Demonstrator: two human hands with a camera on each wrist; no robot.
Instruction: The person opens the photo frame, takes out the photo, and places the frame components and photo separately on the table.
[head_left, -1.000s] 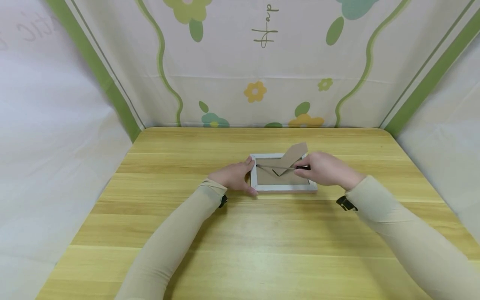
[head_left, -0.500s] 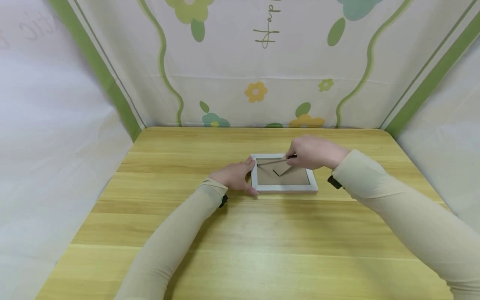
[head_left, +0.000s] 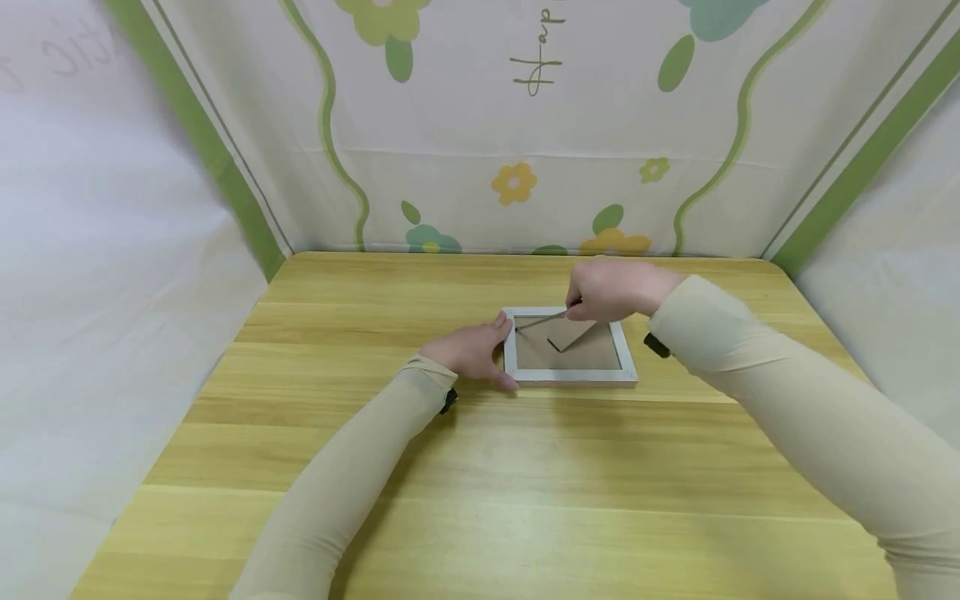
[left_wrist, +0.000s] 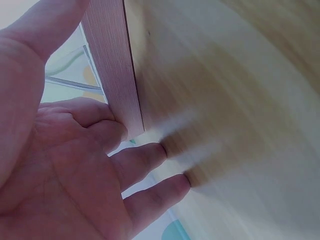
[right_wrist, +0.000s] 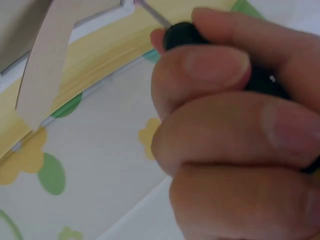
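Note:
A white picture frame [head_left: 573, 377] lies face down on the wooden table, its brown backing board [head_left: 592, 357] up. From the board a flat brown stand leg [head_left: 572, 333] rises at a slant; in the right wrist view the leg [right_wrist: 47, 65] stands well out. My left hand [head_left: 467, 352] holds the frame's left end between thumb and forefinger, other fingers spread by the wood edge [left_wrist: 115, 65]. My right hand [head_left: 621, 287] grips the dark handle of a screwdriver [right_wrist: 182, 35]. Its thin shaft slants down left to the inner edge of the left rail, by a small dark spot.
The wooden table [head_left: 480, 492] reaches out on all sides of the frame. Behind it hangs a white cloth [head_left: 442, 108] with flower prints, and pale cloth [head_left: 112, 292] walls both sides.
My right hand has moved up and left with the screwdriver, whose shaft now stands at a steeper slant while its tip stays by the left rail. My left hand and the picture frame have stayed put.

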